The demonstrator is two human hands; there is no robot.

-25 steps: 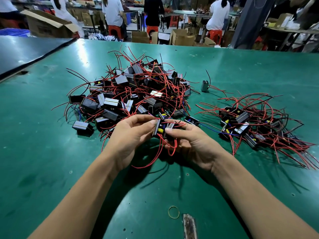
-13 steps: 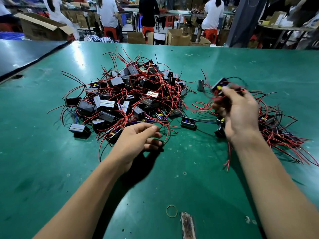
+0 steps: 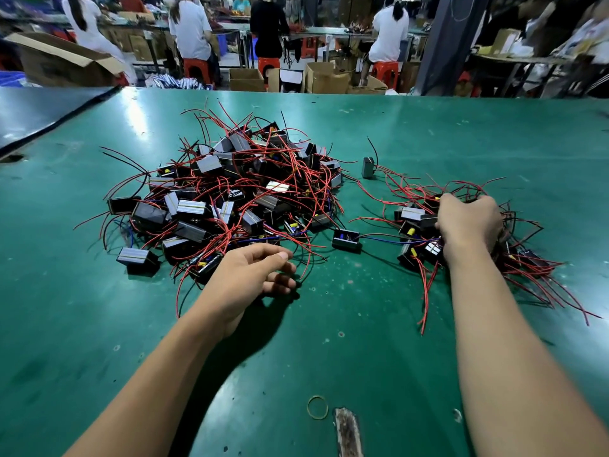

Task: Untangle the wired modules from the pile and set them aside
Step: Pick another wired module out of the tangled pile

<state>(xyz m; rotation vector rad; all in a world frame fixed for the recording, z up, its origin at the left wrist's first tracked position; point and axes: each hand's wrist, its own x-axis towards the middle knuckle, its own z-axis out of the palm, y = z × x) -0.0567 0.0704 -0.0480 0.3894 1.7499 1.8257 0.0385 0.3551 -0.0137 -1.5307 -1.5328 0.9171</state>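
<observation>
- Head view: the sorting is under way but, by my reading, far from finished. The big pile (image 3: 237,199) of wired modules sits left of centre on the green table (image 3: 329,357) and holds most of the parts, all knotted together.
- A small pile (image 3: 413,214) lies to the right, apart from the big one. It looks like the set-aside lot and is much the lesser of the two.
- The right hand (image 3: 468,222) lies on top of the small pile, its back toward the camera and its fingers curled down among the modules. I cannot tell whether they grip one or have let go.
- The left hand (image 3: 253,275) rests on the table at the near edge of the big pile, fingers loosely bent, holding nothing.
- One stray module (image 3: 345,239) lies between the piles, with a blue lead running toward the small pile. An upright module (image 3: 368,167) stands farther back, also between them.
- The modules are small black rectangular blocks with hard edges. Some have a shiny silvery face with a thin stripe, and some show yellow parts in an open side.
- The wires (image 3: 540,282) are thin and springy, mostly red with some black and a few blue. They loop through each other, so they will likely snag when pulled.
- The table top is smooth and slightly glossy, speckled and scuffed. A rubber band (image 3: 317,407) lies near the front, beside a worn patch (image 3: 347,433).
</observation>
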